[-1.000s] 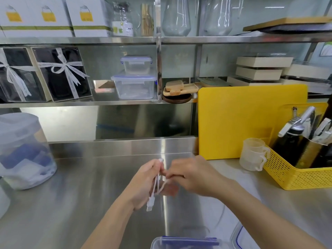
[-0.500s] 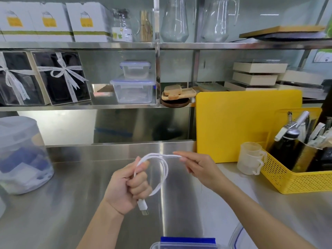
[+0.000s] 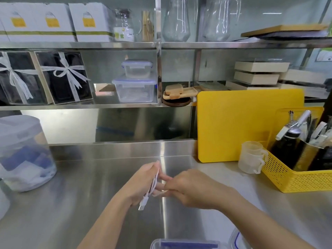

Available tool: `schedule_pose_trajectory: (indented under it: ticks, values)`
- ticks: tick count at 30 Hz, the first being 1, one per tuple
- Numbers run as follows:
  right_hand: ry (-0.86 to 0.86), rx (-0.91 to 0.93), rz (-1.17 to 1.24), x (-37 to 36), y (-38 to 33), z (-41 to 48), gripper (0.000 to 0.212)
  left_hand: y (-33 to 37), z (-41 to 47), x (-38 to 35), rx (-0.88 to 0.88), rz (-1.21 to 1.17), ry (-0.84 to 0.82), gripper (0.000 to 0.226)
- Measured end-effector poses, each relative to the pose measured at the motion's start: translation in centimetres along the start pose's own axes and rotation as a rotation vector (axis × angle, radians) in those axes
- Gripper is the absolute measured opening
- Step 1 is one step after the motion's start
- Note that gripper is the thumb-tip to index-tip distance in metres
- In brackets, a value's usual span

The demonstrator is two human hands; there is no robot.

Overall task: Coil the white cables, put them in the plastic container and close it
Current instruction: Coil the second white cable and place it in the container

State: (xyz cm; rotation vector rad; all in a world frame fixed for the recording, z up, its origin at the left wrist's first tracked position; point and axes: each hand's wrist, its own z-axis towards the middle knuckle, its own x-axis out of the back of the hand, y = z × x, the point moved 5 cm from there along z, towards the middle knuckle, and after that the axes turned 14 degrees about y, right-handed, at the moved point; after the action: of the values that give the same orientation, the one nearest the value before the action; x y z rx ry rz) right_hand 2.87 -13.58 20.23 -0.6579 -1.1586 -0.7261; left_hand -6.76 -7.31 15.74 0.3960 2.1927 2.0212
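Observation:
A short white cable (image 3: pixel 152 186) is folded in loops along the palm of my left hand (image 3: pixel 142 182), which holds it above the steel counter. Its USB plug (image 3: pixel 143 203) hangs out below the hand. My right hand (image 3: pixel 190 189) is pressed against the left, fingers pinching the cable's other part; that end is hidden between the hands. A clear plastic container with a blue rim (image 3: pixel 185 244) peeks in at the bottom edge, and a clear lid with a blue seal (image 3: pixel 237 239) lies just right of it.
A large clear tub (image 3: pixel 23 155) stands at the left of the steel counter (image 3: pixel 86 194). At the right are a yellow cutting board (image 3: pixel 248 123), a clear measuring cup (image 3: pixel 251 157) and a yellow basket (image 3: pixel 296 177) of utensils. Shelves behind carry boxes and containers.
My right hand, which held a wide loop of cable out to the right, has come back against my left hand. The loop is now folded flat in the left palm.

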Motion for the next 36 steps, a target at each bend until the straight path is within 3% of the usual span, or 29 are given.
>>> schedule_pose_trajectory:
  ticks: [4,9,11,15,17,21,25,28,30,33,36]
  values:
    - [0.275,-0.124,0.057,1.3,2.5,0.4,0.019,-0.3,-0.8,-1.7,-0.013,0.191,-0.189,0.043]
    - [0.292,-0.332,0.424,-0.3,4.2,-0.2,0.032,-0.7,-1.5,-1.7,0.261,-0.167,-0.396,0.036]
    - [0.244,-0.328,0.562,-1.1,3.7,-0.2,0.025,-0.7,-1.6,-1.5,0.28,-0.241,-0.396,0.036]
    - [0.353,-0.495,0.697,-1.5,4.4,-0.3,0.031,-0.4,-0.8,-1.3,0.229,-0.383,-0.192,0.043]
    - [0.427,-0.544,0.7,-1.6,4.9,-0.4,0.031,0.1,-0.3,-0.9,0.097,-0.326,-0.036,0.044]
    - [0.483,-0.595,0.731,-1.9,5.0,-0.7,0.031,0.9,-0.3,-0.5,-0.131,-0.268,0.189,0.019]
    - [0.356,-0.576,0.659,-1.4,5.6,-1.0,0.026,0.3,0.3,1.3,-0.081,-0.392,0.333,0.027]
    - [0.18,-0.543,0.322,-1.4,6.5,-1.8,0.022,-0.1,0.5,2.3,-0.084,-0.362,0.408,0.026]
    - [0.051,-0.552,0.23,-1.4,6.6,-2.0,0.021,-0.4,0.7,1.9,-0.091,-0.297,0.442,0.027]
    - [0.017,-0.665,0.416,-1.2,6.5,-2.1,0.022,-0.7,1.0,1.5,-0.104,-0.267,0.493,0.027]
    - [0.24,-0.766,0.817,0.3,6.3,-2.1,0.026,-1.0,1.3,1.6,-0.13,-0.232,0.523,0.024]
